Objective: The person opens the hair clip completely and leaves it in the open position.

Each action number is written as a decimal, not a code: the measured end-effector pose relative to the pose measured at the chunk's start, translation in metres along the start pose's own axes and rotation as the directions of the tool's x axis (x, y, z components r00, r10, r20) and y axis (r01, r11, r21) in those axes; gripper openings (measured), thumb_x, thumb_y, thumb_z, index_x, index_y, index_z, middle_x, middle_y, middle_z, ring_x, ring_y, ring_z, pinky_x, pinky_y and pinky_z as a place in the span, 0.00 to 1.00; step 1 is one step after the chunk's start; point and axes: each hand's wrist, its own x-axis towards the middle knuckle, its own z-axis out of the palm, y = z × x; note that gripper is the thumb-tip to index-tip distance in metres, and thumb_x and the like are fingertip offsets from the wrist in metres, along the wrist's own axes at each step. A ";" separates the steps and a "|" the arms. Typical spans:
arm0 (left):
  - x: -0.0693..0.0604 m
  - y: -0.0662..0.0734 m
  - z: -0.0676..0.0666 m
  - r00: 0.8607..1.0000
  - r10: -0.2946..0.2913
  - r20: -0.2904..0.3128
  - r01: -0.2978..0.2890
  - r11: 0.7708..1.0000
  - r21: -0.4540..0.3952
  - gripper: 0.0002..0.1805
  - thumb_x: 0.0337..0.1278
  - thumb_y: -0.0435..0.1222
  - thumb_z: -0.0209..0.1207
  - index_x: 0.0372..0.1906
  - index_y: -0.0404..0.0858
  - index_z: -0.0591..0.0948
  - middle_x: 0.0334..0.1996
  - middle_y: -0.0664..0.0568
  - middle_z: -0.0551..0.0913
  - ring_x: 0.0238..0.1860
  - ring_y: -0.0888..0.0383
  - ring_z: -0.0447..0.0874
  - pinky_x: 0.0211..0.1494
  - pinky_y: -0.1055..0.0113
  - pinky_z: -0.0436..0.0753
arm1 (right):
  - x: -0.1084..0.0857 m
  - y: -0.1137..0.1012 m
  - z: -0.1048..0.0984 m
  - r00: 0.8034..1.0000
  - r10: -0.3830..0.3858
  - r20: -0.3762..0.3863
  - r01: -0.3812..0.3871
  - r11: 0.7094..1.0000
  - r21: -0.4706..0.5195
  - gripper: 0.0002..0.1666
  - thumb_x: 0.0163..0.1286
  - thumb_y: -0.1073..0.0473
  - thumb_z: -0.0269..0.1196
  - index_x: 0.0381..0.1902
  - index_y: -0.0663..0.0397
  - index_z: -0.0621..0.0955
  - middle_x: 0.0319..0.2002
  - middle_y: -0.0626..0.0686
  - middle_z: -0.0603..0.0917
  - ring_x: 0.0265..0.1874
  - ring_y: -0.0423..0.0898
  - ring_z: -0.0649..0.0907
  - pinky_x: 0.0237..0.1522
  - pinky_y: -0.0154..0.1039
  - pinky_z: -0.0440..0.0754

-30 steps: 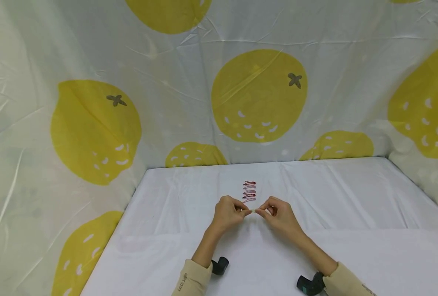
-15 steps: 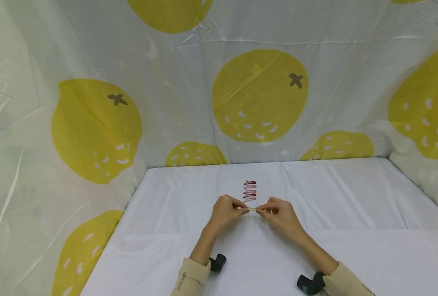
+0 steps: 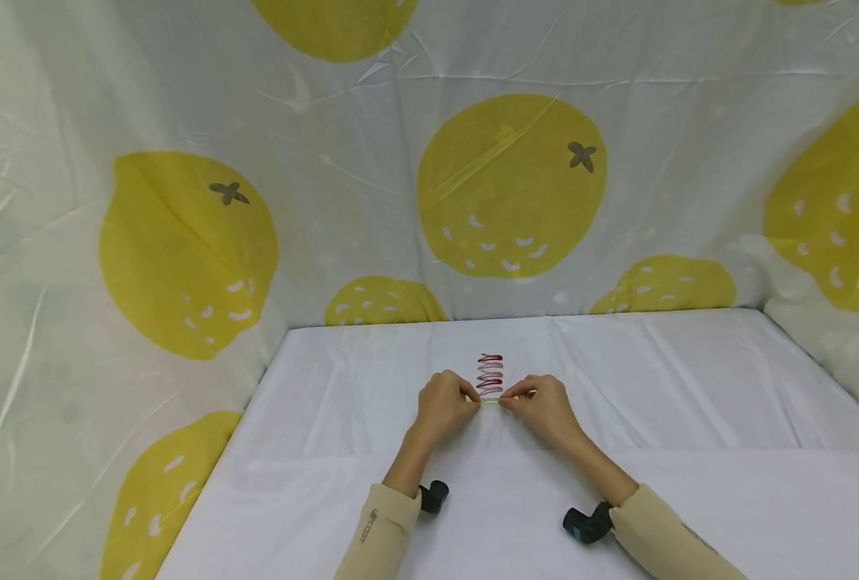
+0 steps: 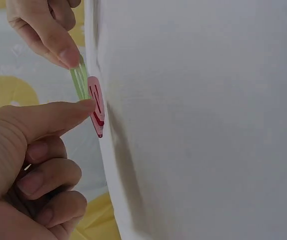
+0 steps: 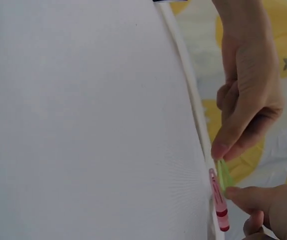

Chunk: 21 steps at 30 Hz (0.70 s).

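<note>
A light green hair clip [image 3: 490,400] is stretched sideways between my two hands, close in front of a column of pink and dark red hair clips [image 3: 491,373]. My left hand [image 3: 444,404] pinches its left end with thumb and finger; my right hand [image 3: 544,407] pinches the right end. In the left wrist view the green clip [image 4: 78,82] stands beside the nearest pink clip [image 4: 94,89], which has slots in it. The right wrist view shows the green clip [image 5: 224,174] between both sets of fingertips. Whether it touches the table cannot be told.
A white cloth [image 3: 654,387] with creases covers the table. Behind and to the sides hangs a curtain [image 3: 350,185] printed with yellow lemons. Black wrist cameras [image 3: 587,522] sit below both wrists, near the beige sleeves [image 3: 380,528].
Both hands have moved forward, carrying the green hair clip closer to the column. More of the clip shows between the fingers than a second ago. The column of clips stays in place.
</note>
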 end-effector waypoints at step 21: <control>-0.001 -0.013 -0.017 0.990 -0.123 0.063 0.124 0.992 0.002 0.05 0.51 0.37 0.76 0.26 0.41 0.92 0.25 0.52 0.88 0.26 0.61 0.77 0.29 0.66 0.73 | 0.005 0.000 -0.004 0.996 0.081 0.039 -0.081 0.997 -0.019 0.03 0.57 0.66 0.75 0.31 0.56 0.92 0.19 0.48 0.80 0.22 0.39 0.73 0.25 0.32 0.68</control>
